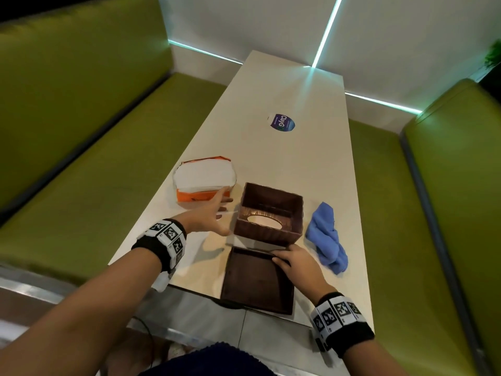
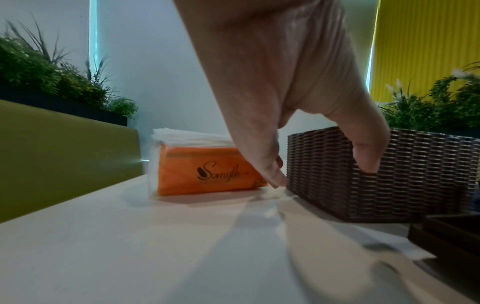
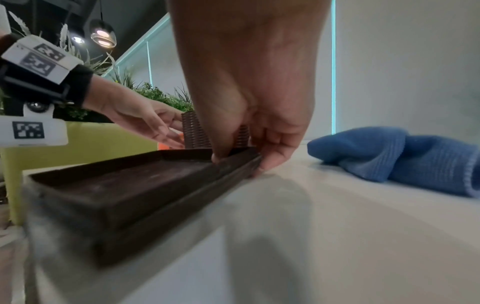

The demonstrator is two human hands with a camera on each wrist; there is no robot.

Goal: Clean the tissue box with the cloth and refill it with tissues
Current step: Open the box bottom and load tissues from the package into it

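The brown woven tissue box (image 1: 268, 229) stands mouth up on the table, its oval slot at the bottom. Its flat brown lid (image 1: 254, 283) lies in front of it, overhanging the table's near edge. My right hand (image 1: 279, 257) pinches the lid's far right corner (image 3: 239, 163), thumb inside the rim (image 3: 182, 156). My left hand (image 1: 222, 210) is open with straight fingers between the box and the orange tissue pack (image 1: 204, 180); in the left wrist view its thumb (image 2: 369, 160) lies against the box wall (image 2: 415, 174). The blue cloth (image 1: 326, 237) lies crumpled right of the box.
The long white table (image 1: 298, 147) has a round blue sticker (image 1: 281, 122) further back. Green padded benches (image 1: 81, 172) run along both sides. Planters with greenery (image 2: 52, 78) stand behind the benches. White tissues (image 2: 189, 136) stick out of the pack's open top.
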